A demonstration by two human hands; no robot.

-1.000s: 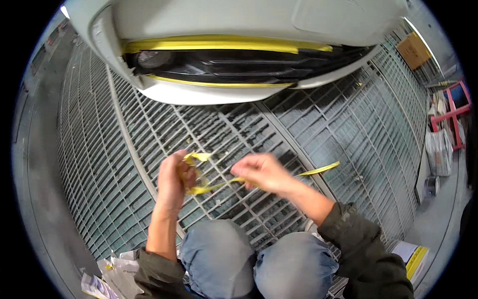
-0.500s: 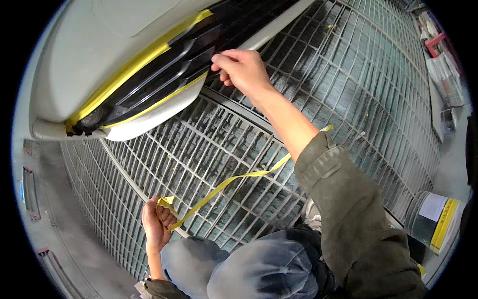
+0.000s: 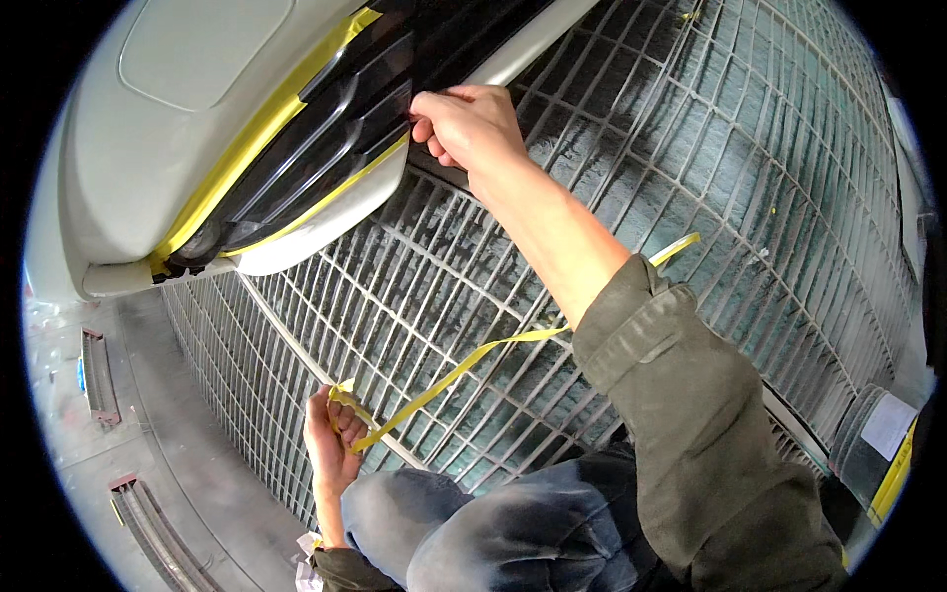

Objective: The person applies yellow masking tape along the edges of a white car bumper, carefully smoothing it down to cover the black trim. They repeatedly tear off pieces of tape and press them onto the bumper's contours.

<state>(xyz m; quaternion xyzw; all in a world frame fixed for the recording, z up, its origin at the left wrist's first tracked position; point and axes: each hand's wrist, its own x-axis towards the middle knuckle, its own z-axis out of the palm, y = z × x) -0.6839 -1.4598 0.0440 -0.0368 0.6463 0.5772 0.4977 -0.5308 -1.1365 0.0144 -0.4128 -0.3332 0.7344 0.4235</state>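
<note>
From my remote seat I see the left hand (image 3: 335,434) at half past seven, fingers curled and clamped on a yellow tape (image 3: 434,392), which runs loose from the fist past six o'clock, slips behind the right sleeve (image 3: 681,385) and shows its far end toward half past two. The right hand (image 3: 469,128) is at twelve, thumb and fingertips drawn up at the end of a thin yellow strip (image 3: 340,191) on the bumper (image 3: 148,168); whether they clamp on anything I cannot tell. The bumper fills ten o'clock, its black grille (image 3: 296,173) topped by a wider yellow band (image 3: 242,156). Grating (image 3: 789,197) spreads at two; a dark tub (image 3: 853,434) is at four
</note>
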